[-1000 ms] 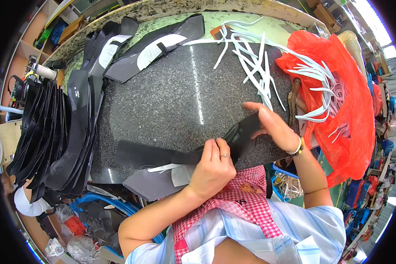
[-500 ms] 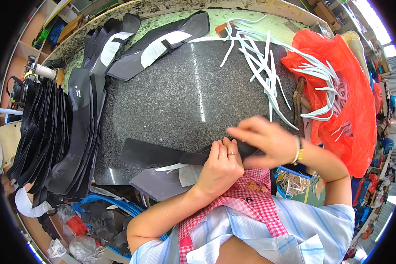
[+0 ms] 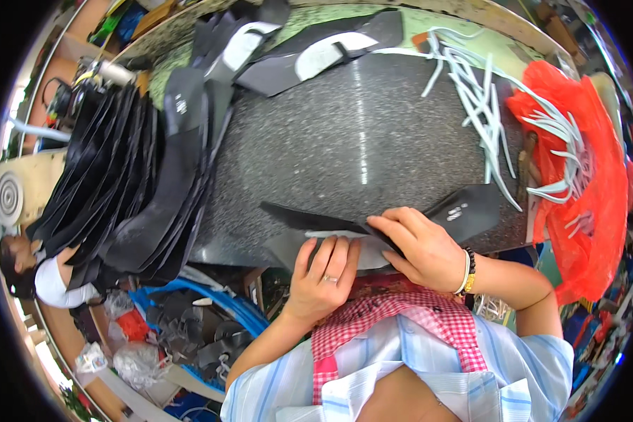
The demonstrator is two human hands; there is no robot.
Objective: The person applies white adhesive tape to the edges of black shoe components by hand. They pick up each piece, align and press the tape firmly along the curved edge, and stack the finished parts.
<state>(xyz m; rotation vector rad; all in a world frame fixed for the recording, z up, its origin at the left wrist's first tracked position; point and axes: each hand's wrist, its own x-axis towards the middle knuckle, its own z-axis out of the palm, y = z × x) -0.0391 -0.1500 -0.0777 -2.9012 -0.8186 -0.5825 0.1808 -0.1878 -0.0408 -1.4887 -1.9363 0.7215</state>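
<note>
A long dark, curved flat piece [image 3: 464, 212], black with a grey underside, lies at the near edge of the stone slab. My right hand [image 3: 422, 246] is closed on its middle, fingers on top, lifting a black edge. Beside it on the left, the bent fingers of my left hand [image 3: 321, 281], one with a ring, press on the grey part; its thumb is hidden. A pale strip [image 3: 334, 233] shows along the fold between the black and grey layers. What lies under my right fingers cannot be seen.
Stacked black curved pieces [image 3: 163, 176] hang along the slab's left side. Two dark pieces with white patches [image 3: 330, 55] lie at the back. Pale strips [image 3: 482, 105] and a red plastic bag [image 3: 587, 204] are on the right. A person [image 3: 56, 278] is at the far left.
My right hand, blurred above the piece before, has come down and grips it. My left hand has shifted left and its fingers have spread. The piece's right end now shows. The view has shifted.
</note>
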